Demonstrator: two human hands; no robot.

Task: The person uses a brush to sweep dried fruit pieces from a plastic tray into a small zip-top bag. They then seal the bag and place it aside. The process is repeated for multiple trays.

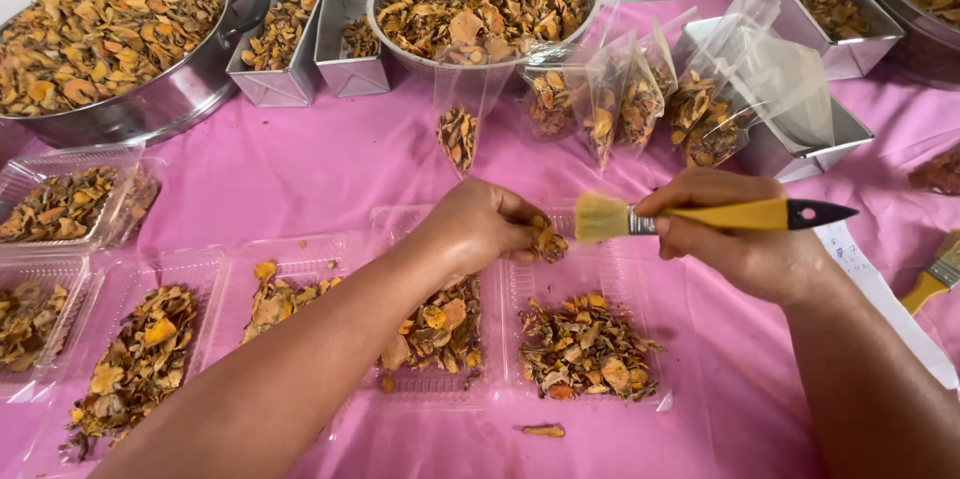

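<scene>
Left hand (pixel 480 229) pinches dried slice (pixel 547 239) above clear tray (pixel 640 279); right hand (pixel 740 244) grips yellow-handled brush (pixel 700 216), bristles just beside slice. Risk: hard brushing could crumble slice or flick it onto table (pixel 300 179).

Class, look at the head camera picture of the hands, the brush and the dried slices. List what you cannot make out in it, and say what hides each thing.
- Dried slice in the left hand: mostly covered by the fingers.
- Clear tray under the left forearm: its contents are partly hidden.
- Second brush: cut off by the right edge.
- Big pan: cut off by the left edge.
- Brush handle: its middle is wrapped by the right hand.
</scene>
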